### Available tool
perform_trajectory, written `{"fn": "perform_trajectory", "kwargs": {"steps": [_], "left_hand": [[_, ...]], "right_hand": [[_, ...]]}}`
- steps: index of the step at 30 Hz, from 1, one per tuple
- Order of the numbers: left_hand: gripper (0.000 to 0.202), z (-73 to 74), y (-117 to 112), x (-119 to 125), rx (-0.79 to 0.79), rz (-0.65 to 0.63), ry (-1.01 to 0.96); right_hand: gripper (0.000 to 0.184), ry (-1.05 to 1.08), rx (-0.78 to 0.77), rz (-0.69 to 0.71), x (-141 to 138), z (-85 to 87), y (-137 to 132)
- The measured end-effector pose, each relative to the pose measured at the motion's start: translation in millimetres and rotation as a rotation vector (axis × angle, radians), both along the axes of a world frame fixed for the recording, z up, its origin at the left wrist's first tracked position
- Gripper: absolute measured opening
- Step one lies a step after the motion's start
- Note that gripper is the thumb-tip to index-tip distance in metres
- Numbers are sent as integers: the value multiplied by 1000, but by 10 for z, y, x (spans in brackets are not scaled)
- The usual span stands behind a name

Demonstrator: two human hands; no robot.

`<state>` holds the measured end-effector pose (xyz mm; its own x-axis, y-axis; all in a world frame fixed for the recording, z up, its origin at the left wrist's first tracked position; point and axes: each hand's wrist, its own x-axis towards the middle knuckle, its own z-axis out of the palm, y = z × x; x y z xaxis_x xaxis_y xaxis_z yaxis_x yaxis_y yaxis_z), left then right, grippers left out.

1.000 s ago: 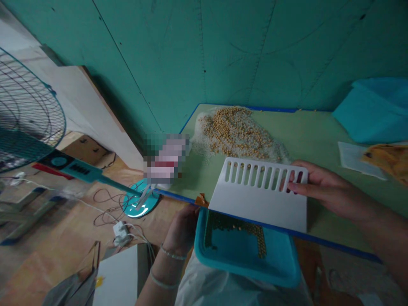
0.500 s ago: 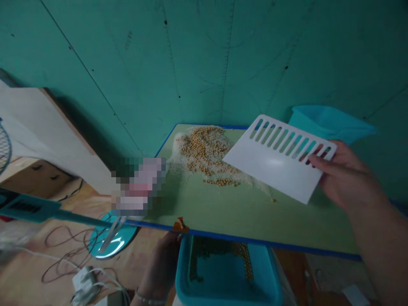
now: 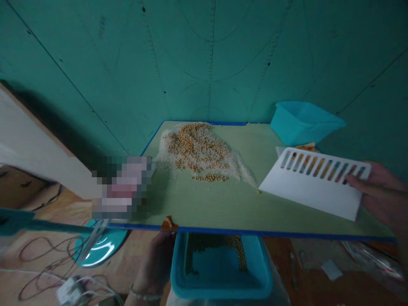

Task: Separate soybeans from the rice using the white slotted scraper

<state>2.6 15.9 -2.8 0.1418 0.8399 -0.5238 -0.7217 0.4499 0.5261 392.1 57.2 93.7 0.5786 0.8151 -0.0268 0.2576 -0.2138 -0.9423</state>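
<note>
My right hand (image 3: 378,189) is closed around one end of a white plastic scraper (image 3: 315,187) with a row of slots along its upper edge. It holds the scraper tilted over the right part of the table (image 3: 223,212). To its left lies a heap of golden beads (image 3: 194,142) mixed with pale grains (image 3: 244,170); one bead sits apart near the scraper's tip. My left hand (image 3: 159,250) is below the table's front edge, beside a blue basin (image 3: 219,291) with more beads inside. Shadow and the table edge hide its fingers.
A blue open-topped container (image 3: 306,123) stands at the back right against the green wall (image 3: 191,51). A white board (image 3: 41,144) leans on the left. Teal fan base (image 3: 98,250), cables and a white power strip (image 3: 72,291) lie at lower left.
My right hand has drawn the scraper rightward and down, away from the bead heap. The view has shifted, showing more of the blue container. My left hand stays beside the basin.
</note>
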Motion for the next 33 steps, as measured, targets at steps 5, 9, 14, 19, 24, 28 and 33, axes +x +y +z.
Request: {"fn": "perform_trajectory", "kwargs": {"steps": [5,9,14,19,24,28,33], "left_hand": [[27,-3,-17,-8,5,1,14],[24,-1,-27,-13,25,-41,-17],[22,27,-24,13,14,-44,-20],[20,22,-41,3,-30,-45,-8],[20,-8,-41,-13,-13,-44,9],[21,-41,-39,14,-41,-89,-18],[24,-69,-44,50,-87,-91,-6]], "right_hand": [[28,148,9,-50,-59,-23,48],[24,176,4,-20,-38,-81,41],[23,241,6,-9,-61,-133,21],[22,200,9,50,-180,-146,0],[28,227,29,122,-230,-249,-52],[28,276,16,118,-222,-369,-94],[27,256,20,120,-218,-451,-118]]}}
